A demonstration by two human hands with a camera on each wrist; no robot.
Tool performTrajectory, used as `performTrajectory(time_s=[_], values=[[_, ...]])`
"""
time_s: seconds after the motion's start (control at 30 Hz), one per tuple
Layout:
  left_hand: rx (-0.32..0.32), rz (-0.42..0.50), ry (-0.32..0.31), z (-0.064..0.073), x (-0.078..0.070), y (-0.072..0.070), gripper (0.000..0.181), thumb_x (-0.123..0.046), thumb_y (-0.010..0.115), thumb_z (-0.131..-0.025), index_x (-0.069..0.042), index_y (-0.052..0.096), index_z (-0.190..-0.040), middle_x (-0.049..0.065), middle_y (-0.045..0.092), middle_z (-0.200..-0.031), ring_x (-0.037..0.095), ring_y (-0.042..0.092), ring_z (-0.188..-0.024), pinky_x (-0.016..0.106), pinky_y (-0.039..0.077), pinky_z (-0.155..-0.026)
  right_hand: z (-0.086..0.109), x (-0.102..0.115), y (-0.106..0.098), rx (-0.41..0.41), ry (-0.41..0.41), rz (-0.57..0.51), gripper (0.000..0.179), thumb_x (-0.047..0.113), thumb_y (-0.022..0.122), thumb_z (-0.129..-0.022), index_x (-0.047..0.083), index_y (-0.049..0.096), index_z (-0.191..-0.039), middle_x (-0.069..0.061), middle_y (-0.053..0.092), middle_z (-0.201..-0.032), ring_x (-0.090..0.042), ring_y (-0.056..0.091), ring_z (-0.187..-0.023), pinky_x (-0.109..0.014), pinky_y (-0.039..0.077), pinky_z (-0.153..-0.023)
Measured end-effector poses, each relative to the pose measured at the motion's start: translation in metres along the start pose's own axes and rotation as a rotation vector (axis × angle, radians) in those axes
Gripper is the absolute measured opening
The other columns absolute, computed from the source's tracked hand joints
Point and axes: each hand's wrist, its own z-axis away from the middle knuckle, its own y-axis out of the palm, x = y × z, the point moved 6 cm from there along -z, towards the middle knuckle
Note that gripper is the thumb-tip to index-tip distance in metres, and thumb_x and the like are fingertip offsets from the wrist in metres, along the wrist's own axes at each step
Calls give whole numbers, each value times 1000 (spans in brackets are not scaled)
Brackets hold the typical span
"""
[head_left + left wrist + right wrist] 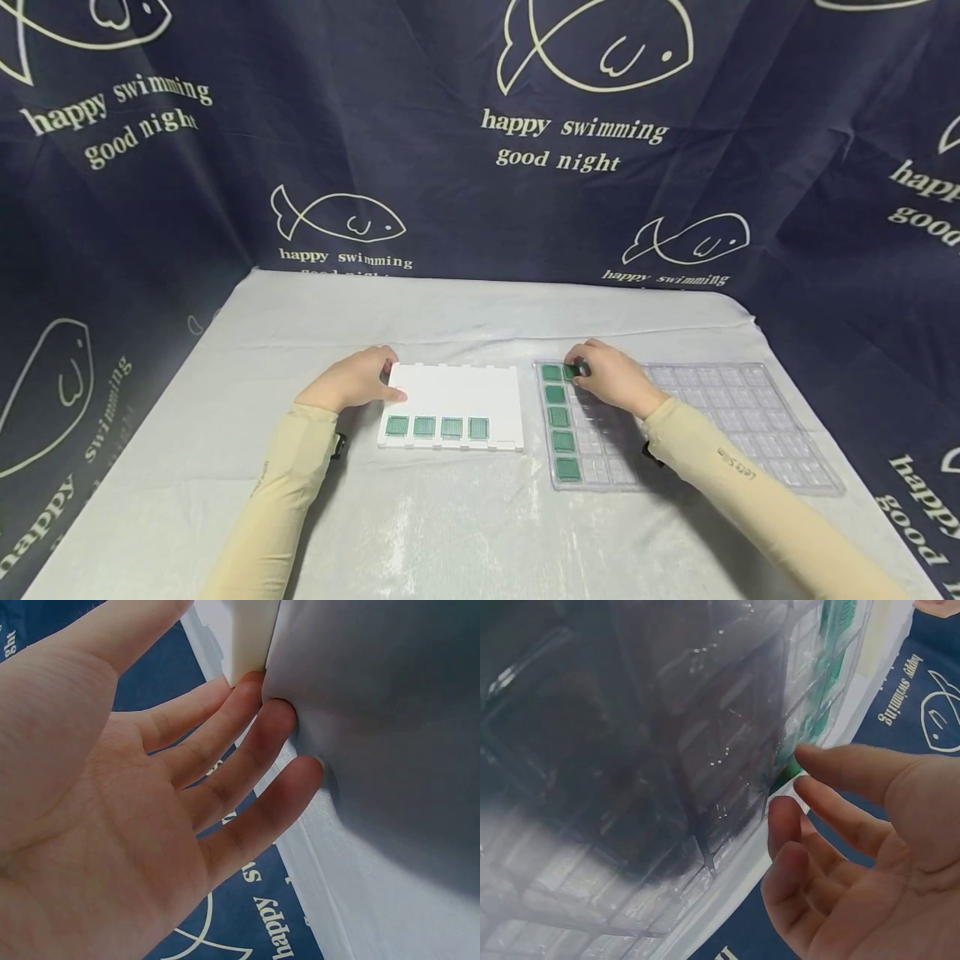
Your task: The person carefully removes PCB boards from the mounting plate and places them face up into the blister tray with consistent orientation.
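A flat white board (453, 387) lies on the table with a row of several square green circuit boards (424, 427) along its near edge. My left hand (358, 379) grips its far left corner, thumb on top and fingertips against the white side wall (251, 637). To the right is a clear plastic tray (697, 417) of square pockets. Its left column holds several green circuit boards (557, 417). At the tray's far left, my right hand (611, 377) pinches a green circuit board (570, 372) in the second column between thumb and index finger; the hand partly hides it.
A light grey cloth covers the table (450, 525). Dark blue curtains (450, 125) with fish drawings and lettering hang behind it and along both sides. The tray's near right corner lies close to the table's right edge.
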Motion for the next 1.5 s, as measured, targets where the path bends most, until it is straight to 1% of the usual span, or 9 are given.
performTrajectory(time_s=[0.17, 0.4, 0.53, 0.73, 0.87, 1.1, 1.27, 1.5], values=[[-1, -15, 4, -1, 0, 0, 46, -27, 82, -84, -1, 59, -115, 10, 64, -107, 22, 56, -95, 42, 50, -91, 0, -1, 1, 13, -4, 3, 36, 7, 78, -82, 4, 69, -117, -15, 67, -114, -29, 66, -96, -53, 55, -91], [2, -18, 6, -1, -1, 0, 50, -27, 82, -83, 0, 59, -118, 11, 64, -110, 23, 57, -98, 43, 50, -94, 1, -2, 2, 15, 12, -2, 36, 9, 79, -83, 5, 69, -117, -14, 67, -114, -28, 66, -96, -52, 55, -91], [4, -16, 5, -1, 0, 0, 48, -27, 82, -83, -1, 59, -117, 11, 64, -108, 23, 56, -97, 43, 50, -92, 2, -3, 3, 19, 23, -9, 35, 9, 78, -84, 6, 70, -118, -13, 67, -115, -30, 67, -100, -53, 54, -94], [3, -16, 1, -1, 0, 0, 48, -27, 82, -84, -1, 59, -117, 10, 64, -109, 22, 56, -98, 43, 50, -93, 2, -2, 3, -12, 19, -9, 31, 9, 76, -86, 6, 71, -117, -13, 68, -114, -32, 68, -102, -54, 55, -93], [0, -12, 1, -1, 0, 1, 49, -27, 82, -84, -1, 59, -118, 11, 65, -110, 23, 57, -99, 44, 50, -95, 2, -2, 2, -39, 13, -4, 29, 9, 75, -86, 6, 72, -114, -12, 69, -110, -32, 68, -99, -54, 55, -91], [-3, -4, 2, 0, -1, 0, 49, -26, 82, -83, 0, 59, -118, 11, 65, -112, 23, 58, -101, 45, 50, -97, 2, -4, 3, -26, 34, -12, 27, 11, 74, -88, 7, 71, -115, -11, 71, -106, -29, 68, -95, -52, 55, -88], [0, -6, -4, 1, -1, 0, 51, -27, 82, -84, 0, 58, -120, 12, 65, -113, 24, 58, -102, 46, 50, -98, 3, -4, 3, -31, 32, -24, 27, 10, 75, -87, 9, 71, -114, -10, 71, -105, -28, 68, -94, -52, 55, -86], [-4, -5, -1, 1, -1, 1, 50, -27, 82, -84, -1, 59, -119, 11, 65, -112, 23, 57, -100, 45, 50, -97, 3, -3, 4, -27, 31, -4, 24, 12, 75, -88, 8, 74, -111, -11, 70, -104, -27, 67, -91, -52, 56, -85]])
